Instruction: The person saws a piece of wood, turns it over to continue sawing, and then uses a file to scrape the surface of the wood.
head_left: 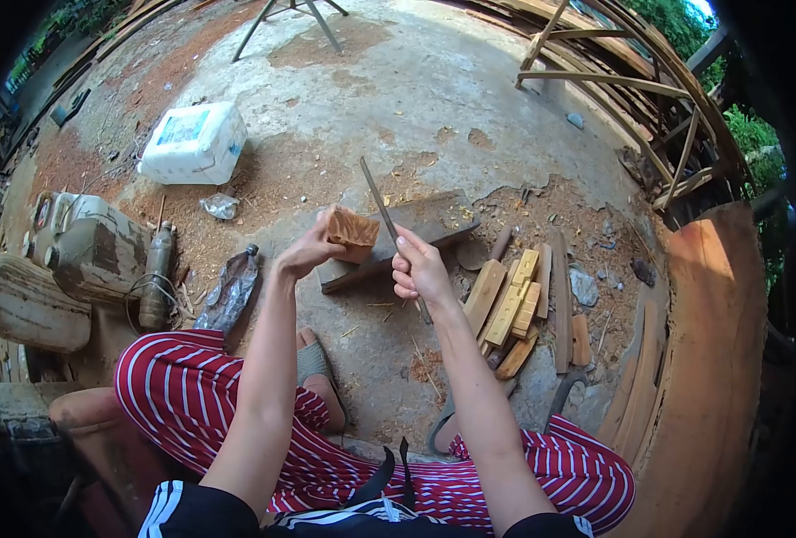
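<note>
Held in my left hand (pixel 308 245) is a short wooden block (pixel 355 229), its broad cut face turned up. My right hand (pixel 420 265) is closed around a long thin dark rod-like tool (pixel 380 199), which points up and away, its upper end past the block. The block and the tool look apart. Beneath both hands lies a dark wooden board (pixel 425 229) with light shavings on it. Right of my right hand, several cut wood pieces (pixel 512 296) lie in a pile, some yellowish and notched.
A white jerrycan (pixel 195 143) stands at the upper left. Dirty containers (pixel 102 247), a dark bottle (pixel 157 276) and a crumpled plastic bottle (pixel 228 291) are at left. A large plank (pixel 707 359) runs along the right. A wooden frame (pixel 613 82) stands at the upper right.
</note>
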Available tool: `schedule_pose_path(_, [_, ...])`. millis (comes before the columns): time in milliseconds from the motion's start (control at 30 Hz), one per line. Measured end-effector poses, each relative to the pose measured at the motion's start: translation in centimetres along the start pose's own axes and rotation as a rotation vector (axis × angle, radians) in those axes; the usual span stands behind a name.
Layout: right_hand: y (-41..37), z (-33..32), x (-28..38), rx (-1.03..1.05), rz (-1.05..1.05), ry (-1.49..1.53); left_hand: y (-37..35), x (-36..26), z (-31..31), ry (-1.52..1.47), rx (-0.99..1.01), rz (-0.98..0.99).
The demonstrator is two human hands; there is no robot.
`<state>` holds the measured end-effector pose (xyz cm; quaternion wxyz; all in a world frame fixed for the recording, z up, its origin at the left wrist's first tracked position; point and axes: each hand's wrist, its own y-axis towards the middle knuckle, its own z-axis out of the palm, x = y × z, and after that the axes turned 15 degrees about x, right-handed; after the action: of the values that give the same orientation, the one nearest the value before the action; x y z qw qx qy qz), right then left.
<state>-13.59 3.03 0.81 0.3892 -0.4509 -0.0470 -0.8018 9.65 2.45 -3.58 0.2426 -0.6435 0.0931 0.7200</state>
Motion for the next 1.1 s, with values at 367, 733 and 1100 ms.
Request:
schedule_pose_path(367, [0.6,1.0,-1.2,-0.014,-0.017,-0.131,2.8,2.8,9.3,0.480,-1.041,0.430])
schedule_pose_path(733, [-1.4,0.5,-0.3,-0.147,-0.268,-1.056,1.1,-1.7,2.0,0.167,-0.047,0.089])
schedule_pose_path(1100, [-2.9,4.7,-1.4,-0.206,-0.178,-1.611,2.8,0.7,6.1,0.536,-0.696,0.174])
